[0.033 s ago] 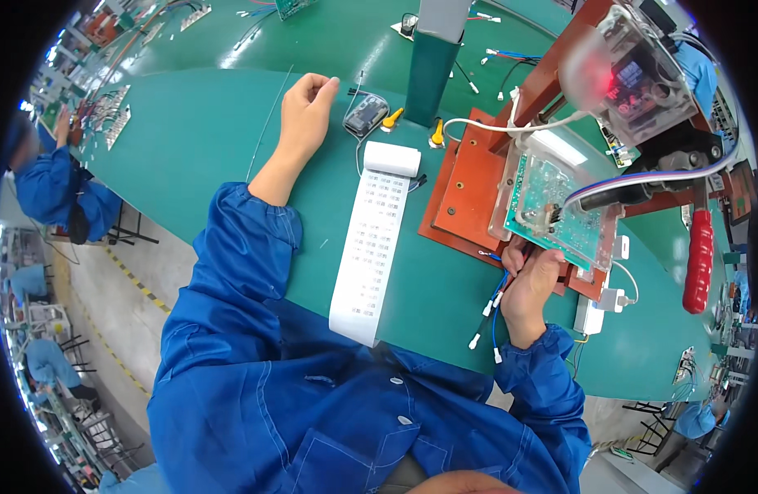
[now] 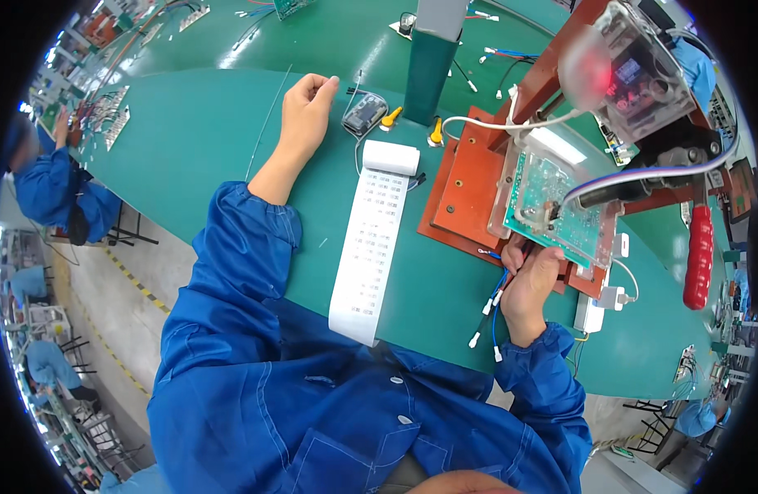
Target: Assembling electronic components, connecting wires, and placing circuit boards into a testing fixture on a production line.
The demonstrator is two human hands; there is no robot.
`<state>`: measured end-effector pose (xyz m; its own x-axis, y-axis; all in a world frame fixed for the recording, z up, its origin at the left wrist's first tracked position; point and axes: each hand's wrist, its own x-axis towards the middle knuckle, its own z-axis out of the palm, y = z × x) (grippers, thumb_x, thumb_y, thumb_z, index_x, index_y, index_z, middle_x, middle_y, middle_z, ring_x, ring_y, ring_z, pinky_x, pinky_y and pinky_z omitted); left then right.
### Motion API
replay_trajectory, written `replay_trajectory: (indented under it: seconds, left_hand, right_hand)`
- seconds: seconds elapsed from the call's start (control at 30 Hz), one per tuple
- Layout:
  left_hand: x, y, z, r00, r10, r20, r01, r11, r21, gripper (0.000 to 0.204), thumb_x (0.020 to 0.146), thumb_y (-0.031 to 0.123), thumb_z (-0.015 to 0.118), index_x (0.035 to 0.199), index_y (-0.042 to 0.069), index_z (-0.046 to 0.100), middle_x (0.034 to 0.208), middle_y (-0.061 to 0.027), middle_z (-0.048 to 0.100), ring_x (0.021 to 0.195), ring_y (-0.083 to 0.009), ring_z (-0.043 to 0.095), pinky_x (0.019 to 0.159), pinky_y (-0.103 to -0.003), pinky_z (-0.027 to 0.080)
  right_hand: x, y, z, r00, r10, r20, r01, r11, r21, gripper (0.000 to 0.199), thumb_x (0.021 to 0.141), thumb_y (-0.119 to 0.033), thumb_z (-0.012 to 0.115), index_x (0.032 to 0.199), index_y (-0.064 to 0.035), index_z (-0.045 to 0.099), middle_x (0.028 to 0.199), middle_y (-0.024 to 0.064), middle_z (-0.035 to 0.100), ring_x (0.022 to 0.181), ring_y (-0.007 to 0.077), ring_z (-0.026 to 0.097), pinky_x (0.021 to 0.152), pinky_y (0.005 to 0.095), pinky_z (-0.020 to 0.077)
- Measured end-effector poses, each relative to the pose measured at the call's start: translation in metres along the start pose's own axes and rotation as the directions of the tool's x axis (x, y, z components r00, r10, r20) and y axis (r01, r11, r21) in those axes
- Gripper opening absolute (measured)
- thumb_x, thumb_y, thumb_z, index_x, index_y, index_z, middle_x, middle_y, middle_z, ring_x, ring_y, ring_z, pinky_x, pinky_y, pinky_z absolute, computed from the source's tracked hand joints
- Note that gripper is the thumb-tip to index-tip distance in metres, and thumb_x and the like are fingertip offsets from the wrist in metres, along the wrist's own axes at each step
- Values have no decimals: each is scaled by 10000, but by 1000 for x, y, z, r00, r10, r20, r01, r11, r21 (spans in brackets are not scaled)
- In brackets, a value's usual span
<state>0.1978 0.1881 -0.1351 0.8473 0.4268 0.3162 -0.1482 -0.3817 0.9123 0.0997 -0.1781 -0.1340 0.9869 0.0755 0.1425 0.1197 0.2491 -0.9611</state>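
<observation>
My right hand [image 2: 534, 284] pinches the green circuit board [image 2: 552, 210]; left hand [image 2: 306, 111], loosely curled and holding nothing, rests beyond the paper strip [image 2: 371, 243]; I should steady the board's edge.

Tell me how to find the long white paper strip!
Start at the green table and look between the person's two arms. The long white paper strip runs from a small roll beside the red-brown fixture plate down to the table's near edge, where its end hangs over. Nothing else there is long, flat, white and covered in rows of print.
</observation>
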Motion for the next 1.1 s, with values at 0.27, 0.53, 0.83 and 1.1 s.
replay_trajectory:
  seconds: [0.27, 0.53, 0.83, 1.1]
  left_hand:
    - [-5, 3, 1, 991, 125, -40, -118, 984, 135, 265, 900, 235, 675, 867, -26, 643, 725, -72, 635, 678, -125, 558, 638, -299, 459]
    - [-16, 12, 3, 982, 186, -36, -183, 980, 81, 238, 929, 200, 650, 851, -21, 610, 703, 11, 551, 653, -54, 463, 565, -252, 363]
    - [-21, 15, 5, 983, 185, -18, -182, 978, 103, 219, 890, 176, 667, 830, -32, 633, 677, -55, 620, 621, -101, 538, 582, -284, 446]
    - [-20, 11, 8, 979, 203, -20, -200, 973, 113, 214, 888, 169, 662, 818, -32, 638, 664, -53, 616, 625, -93, 548, 583, -282, 448]
  right_hand:
    - [3, 7, -6, 999, 23, 38, -27, 995, 99, 614, 1017, -599, 345, 1215, -37, 495, 941, 46, 512, 662, 104, 349, 565, 246, 309]
    - [-5, -4, -4, 992, 74, -97, -92, 978, -187, 534, 1058, -488, 403, 1189, 16, 519, 1022, 90, 589, 886, 183, 576, 824, 333, 489]
    - [-110, -107, -12, 803, -545, 240, 417, 227, -880, 469, 848, -14, 549, 1306, 89, 560, 1006, 193, 677, 933, 289, 628, 898, 400, 475]
    - [28, -171, 23, 277, -775, 568, 711, -232, -663, 543, 970, -46, 435, 1477, 103, 315, 1323, 265, 556, 1243, 356, 540, 1101, 458, 372]
